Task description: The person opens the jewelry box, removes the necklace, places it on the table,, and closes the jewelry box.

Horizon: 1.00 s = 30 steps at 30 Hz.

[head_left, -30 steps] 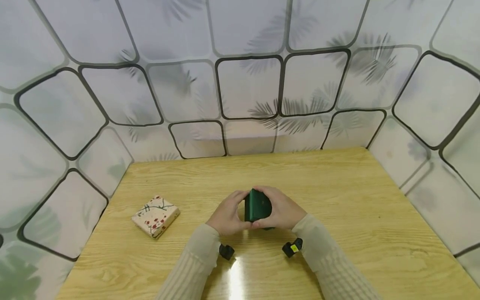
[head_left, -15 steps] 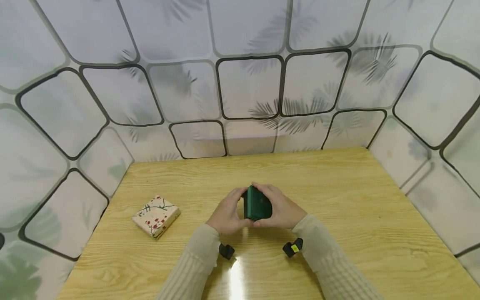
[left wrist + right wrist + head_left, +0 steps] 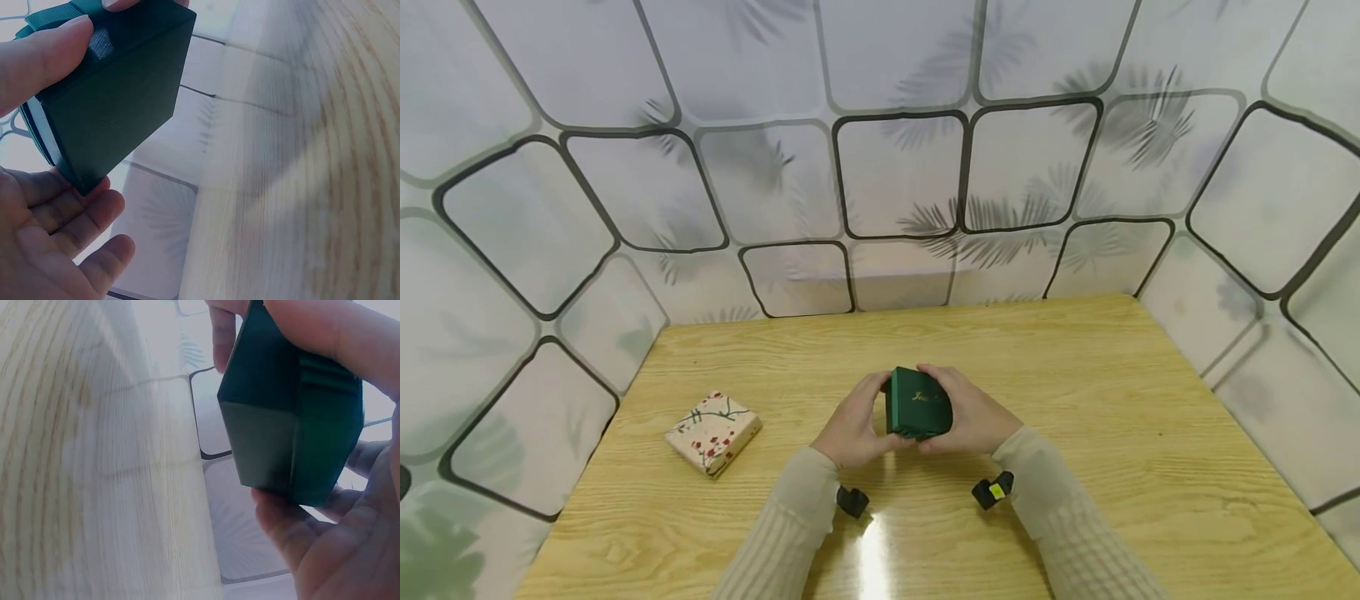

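Left hand and right hand grip the green box, gold lettering facing the head cam and running toward 3 o'clock, long axis kinda hard to call.

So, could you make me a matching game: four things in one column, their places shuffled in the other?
1. Dark green box with gold lettering
2. Cream box-shaped item printed with red flowers
3. Small black device with a yellow patch
4. White backdrop with dark rounded outlines

A. Beside the pale knit right sleeve's cuff
B. Beyond the far edge of the yellowish wood-grain table
C. Held between the left hand and right hand
D. Lying toward the table's left side

Pairs: 1-C, 2-D, 3-A, 4-B
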{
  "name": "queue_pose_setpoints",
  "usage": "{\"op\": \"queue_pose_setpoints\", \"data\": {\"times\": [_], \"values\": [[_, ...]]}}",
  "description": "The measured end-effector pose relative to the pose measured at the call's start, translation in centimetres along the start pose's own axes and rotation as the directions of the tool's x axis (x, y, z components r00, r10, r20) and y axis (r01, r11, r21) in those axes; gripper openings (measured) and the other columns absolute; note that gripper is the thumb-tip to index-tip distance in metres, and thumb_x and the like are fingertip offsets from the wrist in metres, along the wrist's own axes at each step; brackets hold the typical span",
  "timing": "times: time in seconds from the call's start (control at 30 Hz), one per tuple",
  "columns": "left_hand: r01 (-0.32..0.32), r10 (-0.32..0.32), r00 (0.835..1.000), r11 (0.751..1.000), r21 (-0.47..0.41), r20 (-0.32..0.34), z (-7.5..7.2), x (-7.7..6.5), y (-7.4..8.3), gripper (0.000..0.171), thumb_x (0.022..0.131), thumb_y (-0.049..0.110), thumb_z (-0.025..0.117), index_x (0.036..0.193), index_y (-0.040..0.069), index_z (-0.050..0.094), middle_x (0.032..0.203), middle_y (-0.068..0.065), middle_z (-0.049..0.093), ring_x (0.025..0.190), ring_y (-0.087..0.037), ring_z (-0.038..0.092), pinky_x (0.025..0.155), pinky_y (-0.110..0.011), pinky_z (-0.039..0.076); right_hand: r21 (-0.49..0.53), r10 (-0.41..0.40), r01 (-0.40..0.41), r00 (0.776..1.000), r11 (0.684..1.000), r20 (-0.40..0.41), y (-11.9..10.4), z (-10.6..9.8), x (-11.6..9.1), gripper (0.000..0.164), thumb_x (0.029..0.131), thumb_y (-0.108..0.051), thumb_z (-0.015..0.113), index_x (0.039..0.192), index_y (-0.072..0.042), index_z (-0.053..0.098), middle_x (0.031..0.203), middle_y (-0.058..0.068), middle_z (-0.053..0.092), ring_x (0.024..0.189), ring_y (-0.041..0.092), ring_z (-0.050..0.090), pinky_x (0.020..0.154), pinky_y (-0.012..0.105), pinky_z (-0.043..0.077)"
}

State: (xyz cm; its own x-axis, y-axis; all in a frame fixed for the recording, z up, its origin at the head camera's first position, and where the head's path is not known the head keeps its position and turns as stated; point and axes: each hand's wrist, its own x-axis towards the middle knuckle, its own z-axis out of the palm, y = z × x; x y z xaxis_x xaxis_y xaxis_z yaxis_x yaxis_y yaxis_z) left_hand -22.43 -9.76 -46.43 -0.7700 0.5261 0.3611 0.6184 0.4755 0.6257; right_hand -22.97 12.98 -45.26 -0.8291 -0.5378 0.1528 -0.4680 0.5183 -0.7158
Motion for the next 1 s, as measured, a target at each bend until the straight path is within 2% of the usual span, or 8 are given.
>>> {"op": "queue_pose_setpoints", "data": {"times": [0.13, 0.47, 0.57, 0.73, 1.0], "values": [[0.032, -0.032, 0.999, 0.999, -0.013, 0.016, 0.04, -0.06, -0.06, 0.085, 0.074, 0.052, 0.068, 0.14, 0.018, 0.028, 0.13, 0.008, 0.04, 0.116, -0.007, 0.04, 0.097, -0.037, 0.037, 0.001, -0.006, 0.006, 1.0, 1.0, -0.011, -0.02, -0.06, -0.02, 0.106, 0.057, -0.049, 0.083, 0.143, -0.025, 0.024, 0.132, -0.002, 0.037, 0.108, 0.013, 0.044, 0.087, 0.036, 0.042], [0.11, -0.107, 0.992, 0.992, -0.058, 0.066, 0.01, -0.23, 0.02, 0.093, 0.069, 0.055, 0.071, 0.14, 0.016, 0.026, 0.129, 0.008, 0.04, 0.117, -0.009, 0.04, 0.099, -0.037, 0.034, -0.049, -0.062, 0.061, 0.998, 0.997, -0.002, 0.18, 0.09, 0.11, 0.104, 0.058, -0.056, 0.079, 0.143, -0.027, 0.026, 0.128, -0.001, 0.039, 0.105, 0.014, 0.045, 0.084, 0.036, 0.045], [0.108, -0.104, 0.993, 0.993, -0.054, 0.057, 0.04, -0.23, -0.02, 0.092, 0.067, 0.055, 0.072, 0.139, 0.016, 0.029, 0.127, 0.008, 0.039, 0.116, -0.009, 0.039, 0.099, -0.037, 0.034, -0.061, -0.074, 0.074, 0.997, 0.995, 0.004, 0.19, 0.1, 0.1, 0.104, 0.058, -0.057, 0.078, 0.143, -0.026, 0.026, 0.128, 0.0, 0.039, 0.105, 0.014, 0.046, 0.084, 0.037, 0.045], [0.091, -0.089, 0.995, 0.994, -0.058, 0.043, 0.04, -0.21, -0.15, 0.088, 0.067, 0.052, 0.074, 0.137, 0.017, 0.033, 0.123, 0.008, 0.041, 0.114, -0.009, 0.041, 0.098, -0.04, 0.036, -0.064, -0.039, 0.039, 0.999, 0.997, 0.003, -0.04, 0.05, 0.06, 0.104, 0.058, -0.053, 0.08, 0.143, -0.029, 0.025, 0.128, -0.002, 0.038, 0.104, 0.014, 0.047, 0.083, 0.036, 0.045], [0.107, -0.103, 0.992, 0.993, -0.058, 0.069, 0.09, -0.18, -0.23, 0.092, 0.067, 0.053, 0.073, 0.14, 0.019, 0.029, 0.127, 0.008, 0.041, 0.116, -0.009, 0.041, 0.099, -0.039, 0.035, -0.051, -0.018, 0.018, 1.0, 0.999, 0.007, -0.21, -0.02, -0.02, 0.104, 0.059, -0.048, 0.082, 0.143, -0.028, 0.024, 0.129, -0.001, 0.037, 0.104, 0.015, 0.046, 0.084, 0.036, 0.044]]}}
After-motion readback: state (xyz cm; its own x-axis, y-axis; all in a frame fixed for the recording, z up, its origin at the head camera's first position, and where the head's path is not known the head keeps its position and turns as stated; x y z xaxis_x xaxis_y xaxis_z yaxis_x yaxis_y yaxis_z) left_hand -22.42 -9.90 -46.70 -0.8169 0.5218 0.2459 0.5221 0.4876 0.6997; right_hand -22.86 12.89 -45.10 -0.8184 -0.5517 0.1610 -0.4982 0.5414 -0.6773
